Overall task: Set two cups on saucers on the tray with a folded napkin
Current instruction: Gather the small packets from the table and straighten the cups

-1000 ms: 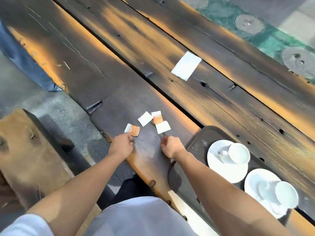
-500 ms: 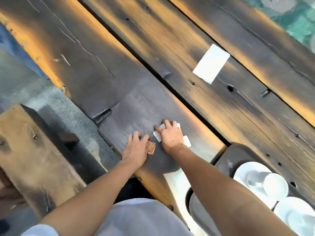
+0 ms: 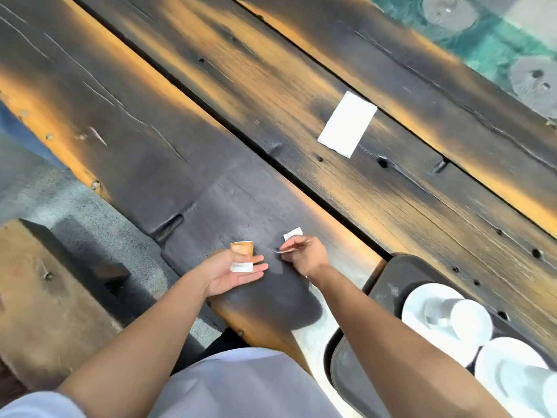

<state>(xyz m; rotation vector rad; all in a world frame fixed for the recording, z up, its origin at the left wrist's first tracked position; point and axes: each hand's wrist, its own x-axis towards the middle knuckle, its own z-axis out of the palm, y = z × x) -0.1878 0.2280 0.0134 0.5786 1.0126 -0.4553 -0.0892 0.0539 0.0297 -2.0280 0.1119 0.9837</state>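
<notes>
My left grip (image 3: pixel 232 273): palm up, fingers apart, orange sachet (image 3: pixel 241 248) resting on it.
My right grip (image 3: pixel 304 256): pinched on small white packets (image 3: pixel 292 233).
Napkin (image 3: pixel 347 124): folded, on the surface (image 3: pixel 187 110), ahead and rightward, long axis slanting away; right hand nearer.
Tray (image 3: pixel 388 285): right, cups on saucers.

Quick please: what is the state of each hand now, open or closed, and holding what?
Left hand: open, palm up, an orange and white packet resting on its fingers.
Right hand: closed, pinching white packets.
</notes>
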